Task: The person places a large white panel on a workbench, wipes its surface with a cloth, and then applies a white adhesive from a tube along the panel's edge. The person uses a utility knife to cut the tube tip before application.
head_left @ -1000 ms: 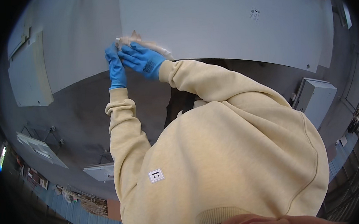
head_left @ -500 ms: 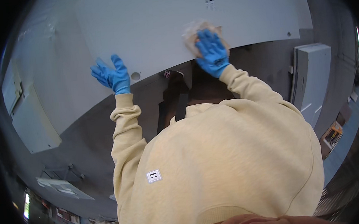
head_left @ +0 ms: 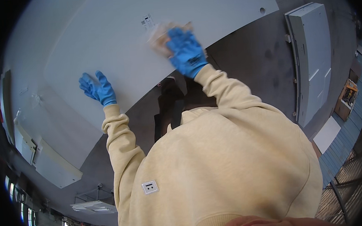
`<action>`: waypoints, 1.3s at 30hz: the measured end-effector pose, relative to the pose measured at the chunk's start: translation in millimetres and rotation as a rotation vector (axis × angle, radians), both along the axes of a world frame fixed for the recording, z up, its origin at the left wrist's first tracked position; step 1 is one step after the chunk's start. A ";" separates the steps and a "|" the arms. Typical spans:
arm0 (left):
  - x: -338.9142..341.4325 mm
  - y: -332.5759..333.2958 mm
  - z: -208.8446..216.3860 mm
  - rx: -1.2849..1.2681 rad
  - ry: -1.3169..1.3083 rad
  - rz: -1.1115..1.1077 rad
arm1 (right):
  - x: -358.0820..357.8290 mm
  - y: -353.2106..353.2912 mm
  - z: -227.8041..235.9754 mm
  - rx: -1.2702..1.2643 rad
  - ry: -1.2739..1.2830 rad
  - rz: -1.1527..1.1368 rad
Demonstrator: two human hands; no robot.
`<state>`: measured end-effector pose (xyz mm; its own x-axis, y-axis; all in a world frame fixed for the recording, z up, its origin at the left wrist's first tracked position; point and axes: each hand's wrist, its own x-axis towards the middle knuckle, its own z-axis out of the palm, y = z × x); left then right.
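A large pale grey-white panel [head_left: 113, 44] lies in front of me, with a small printed label [head_left: 147, 21] on its surface. My right hand [head_left: 186, 54], in a blue glove, presses a crumpled beige cloth [head_left: 158, 42] against the panel beside the label. The cloth bunches out past the fingertips and is blurred. My left hand [head_left: 98, 89], gloved in blue too, rests on the panel nearer its front edge. Its fingers are stretched out and it holds nothing.
Thick white panels [head_left: 315, 61] stand on the grey floor [head_left: 249, 62] at the right. Farther right is an orange-framed box [head_left: 349, 95] with things in it. More white panels [head_left: 54, 161] lie at the left, and a rack [head_left: 96, 203] stands at the lower left.
My view has turned, so the panel sits at a steeper slant. My right hand has slid the cloth closer to the label. My left hand stays open on the panel.
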<state>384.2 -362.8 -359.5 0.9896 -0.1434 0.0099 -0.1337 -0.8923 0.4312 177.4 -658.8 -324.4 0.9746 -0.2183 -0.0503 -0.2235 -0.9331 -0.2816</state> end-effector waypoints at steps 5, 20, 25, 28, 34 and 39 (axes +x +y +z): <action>0.0 -8.6 -2.0 0.183 -0.007 0.025 | -68.3 -218.8 -22.8 -0.228 -0.295 -0.218; 3.0 -9.8 -5.3 0.430 -0.045 0.036 | -56.3 -258.1 -16.5 -0.221 -0.359 -0.464; 5.3 -6.6 -4.1 0.461 -0.002 0.022 | -19.5 -96.1 22.3 0.234 -0.176 0.028; 9.5 -12.5 -9.4 0.440 0.031 0.002 | -26.6 -133.8 12.6 0.097 -0.125 0.059; 5.4 3.0 -10.1 0.475 0.015 0.029 | -72.1 -353.5 -16.0 -0.421 -0.334 -0.468; 9.1 -10.6 -11.0 0.441 0.010 0.026 | -77.7 -359.6 -37.2 -0.560 -0.321 -0.615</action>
<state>393.3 -373.4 -370.5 0.9927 -0.1069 -0.0559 -0.1065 -0.9943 0.0097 99.7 -1018.4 -361.7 0.6259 -0.6180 0.4757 -0.7187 -0.6939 0.0443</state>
